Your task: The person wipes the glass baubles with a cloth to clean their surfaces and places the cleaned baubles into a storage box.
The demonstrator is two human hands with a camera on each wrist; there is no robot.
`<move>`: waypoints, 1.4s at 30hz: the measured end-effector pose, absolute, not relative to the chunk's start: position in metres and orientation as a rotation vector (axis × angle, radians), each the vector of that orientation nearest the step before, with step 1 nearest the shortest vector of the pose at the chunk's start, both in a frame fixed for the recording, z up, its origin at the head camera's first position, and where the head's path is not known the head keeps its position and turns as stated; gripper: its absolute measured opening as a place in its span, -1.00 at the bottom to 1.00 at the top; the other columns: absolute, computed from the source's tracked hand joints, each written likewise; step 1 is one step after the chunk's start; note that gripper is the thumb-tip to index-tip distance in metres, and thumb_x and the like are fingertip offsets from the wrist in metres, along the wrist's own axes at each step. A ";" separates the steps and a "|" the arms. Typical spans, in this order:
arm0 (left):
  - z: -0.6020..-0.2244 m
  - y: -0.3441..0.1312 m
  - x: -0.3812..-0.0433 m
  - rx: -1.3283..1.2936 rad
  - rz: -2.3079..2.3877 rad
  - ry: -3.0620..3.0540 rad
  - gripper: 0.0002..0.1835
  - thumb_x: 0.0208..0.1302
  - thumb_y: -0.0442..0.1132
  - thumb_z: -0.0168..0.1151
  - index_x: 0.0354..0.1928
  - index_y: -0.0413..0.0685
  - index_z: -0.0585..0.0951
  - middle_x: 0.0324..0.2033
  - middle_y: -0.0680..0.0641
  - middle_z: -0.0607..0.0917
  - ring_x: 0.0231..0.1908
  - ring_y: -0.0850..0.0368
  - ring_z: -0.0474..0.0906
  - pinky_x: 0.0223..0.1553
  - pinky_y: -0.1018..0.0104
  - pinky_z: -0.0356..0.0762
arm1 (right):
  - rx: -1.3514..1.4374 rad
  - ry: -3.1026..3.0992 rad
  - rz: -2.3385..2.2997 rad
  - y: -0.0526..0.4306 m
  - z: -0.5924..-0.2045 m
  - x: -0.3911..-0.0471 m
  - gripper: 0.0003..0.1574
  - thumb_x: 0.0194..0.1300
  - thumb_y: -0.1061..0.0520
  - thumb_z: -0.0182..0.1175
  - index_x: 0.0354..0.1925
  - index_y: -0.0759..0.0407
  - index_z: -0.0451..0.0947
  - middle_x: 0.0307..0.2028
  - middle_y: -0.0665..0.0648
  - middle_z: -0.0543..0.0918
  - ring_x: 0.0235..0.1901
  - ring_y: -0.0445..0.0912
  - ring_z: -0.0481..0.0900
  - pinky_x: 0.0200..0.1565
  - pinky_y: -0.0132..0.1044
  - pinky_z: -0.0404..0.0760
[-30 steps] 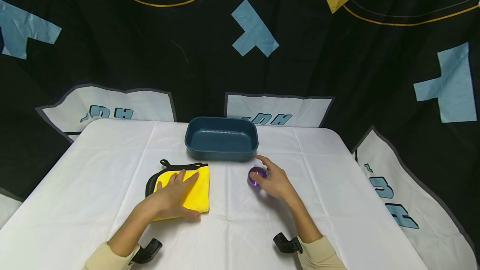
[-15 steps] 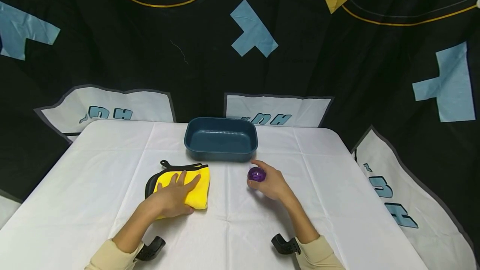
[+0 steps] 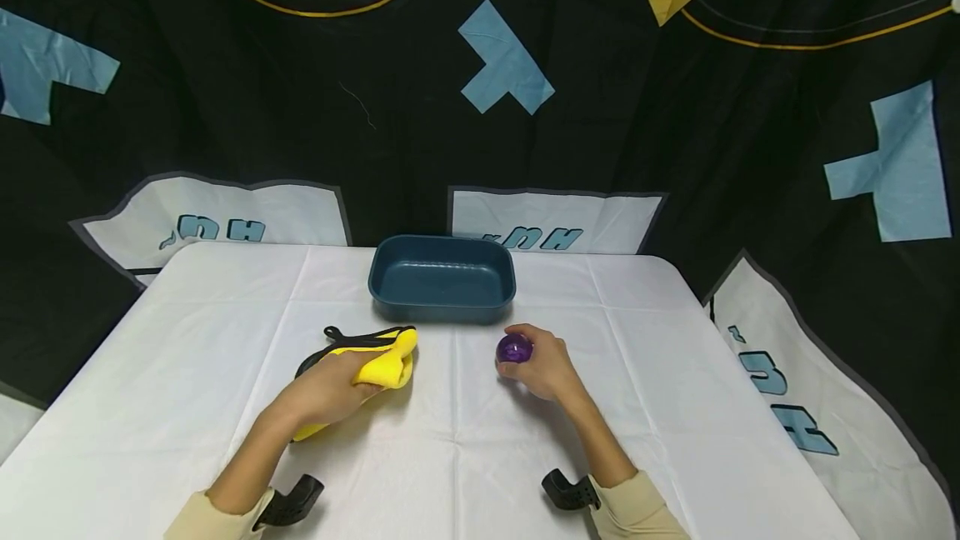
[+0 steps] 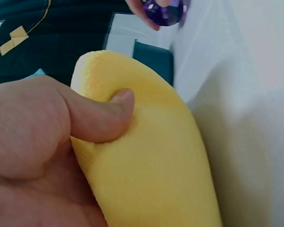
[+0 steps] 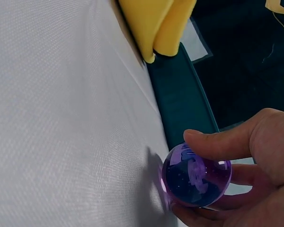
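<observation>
The left hand point(image 3: 330, 388) grips the yellow cloth point(image 4: 156, 156), the right hand point(image 3: 546, 367) pinches the purple ball point(image 5: 196, 177); a blue tray point(image 3: 442, 308) sits by the far edge of the counter point(image 3: 465, 473).

Cloth point(image 3: 388, 367) left, ball point(image 3: 514, 348) right, tray point(image 3: 442, 312) behind

Left hand point(image 3: 330, 390): fingers partly hidden by cloth point(image 3: 392, 367). Left wrist view crops purple ball point(image 4: 166, 16).

A white-covered table point(image 3: 450, 457) bears a dark teal tray point(image 3: 442, 311) standing near its far edge.
</observation>
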State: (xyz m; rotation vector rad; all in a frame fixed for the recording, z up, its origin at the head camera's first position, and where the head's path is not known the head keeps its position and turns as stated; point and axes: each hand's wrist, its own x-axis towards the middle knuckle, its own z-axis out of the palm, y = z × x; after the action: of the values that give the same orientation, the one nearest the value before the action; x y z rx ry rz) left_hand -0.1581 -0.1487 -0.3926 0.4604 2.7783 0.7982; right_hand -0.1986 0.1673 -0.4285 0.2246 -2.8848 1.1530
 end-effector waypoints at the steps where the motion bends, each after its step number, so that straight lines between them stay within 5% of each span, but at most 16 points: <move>1: -0.391 -0.149 -0.158 0.456 0.825 2.769 -0.51 0.30 -0.23 0.36 0.28 -0.03 0.60 0.00 -0.06 0.71 -0.12 0.04 0.53 -0.01 -0.02 0.50 | 0.218 -2.880 1.151 0.167 -0.428 -0.199 -0.28 -0.07 0.20 0.56 0.13 0.18 0.63 0.04 0.31 0.72 0.03 0.26 0.66 0.09 0.12 0.63; 11: -0.368 -0.147 -0.161 0.436 0.974 2.695 -0.67 0.38 -0.28 0.26 0.15 -0.11 0.60 -0.14 -0.04 0.68 -0.22 0.04 0.51 -0.10 0.04 0.50 | 0.125 -2.897 1.204 0.164 -0.425 -0.198 -0.30 -0.09 0.14 0.59 0.09 0.10 0.67 -0.03 0.25 0.75 -0.01 0.18 0.65 0.01 0.03 0.64; 17: -0.354 -0.141 -0.161 0.318 1.061 2.710 -0.59 0.41 -0.11 0.27 0.17 -0.13 0.45 -0.27 -0.08 0.59 -0.32 0.05 0.50 -0.30 0.19 0.46 | 0.110 -2.882 1.222 0.162 -0.417 -0.196 -0.34 -0.05 0.09 0.56 0.09 0.09 0.67 -0.08 0.22 0.76 -0.07 0.13 0.66 -0.06 -0.01 0.64; 33: -0.340 -0.133 -0.161 0.131 1.334 2.865 -0.46 0.35 -0.08 0.36 0.32 -0.03 0.49 0.01 -0.24 0.70 -0.27 0.02 0.66 -0.24 0.14 0.70 | 0.076 -2.821 1.256 0.164 -0.409 -0.195 -0.38 -0.01 0.07 0.53 0.08 0.09 0.68 -0.07 0.22 0.76 -0.13 0.05 0.67 -0.12 -0.11 0.65; 42: -0.338 -0.121 -0.166 0.067 1.592 2.822 -0.48 0.37 -0.09 0.34 0.33 0.06 0.49 -0.07 -0.21 0.74 -0.34 0.01 0.70 -0.29 0.21 0.70 | 0.045 -2.747 1.410 0.157 -0.398 -0.194 -0.33 0.01 0.03 0.55 0.12 0.11 0.65 -0.14 0.20 0.76 -0.17 0.01 0.71 -0.15 -0.17 0.67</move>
State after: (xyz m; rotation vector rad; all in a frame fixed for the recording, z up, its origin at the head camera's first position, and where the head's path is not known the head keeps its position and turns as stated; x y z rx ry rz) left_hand -0.1665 -0.1207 -0.3382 0.0673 2.8225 1.5925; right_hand -0.1943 0.1571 -0.3981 0.0449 -2.7469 1.4104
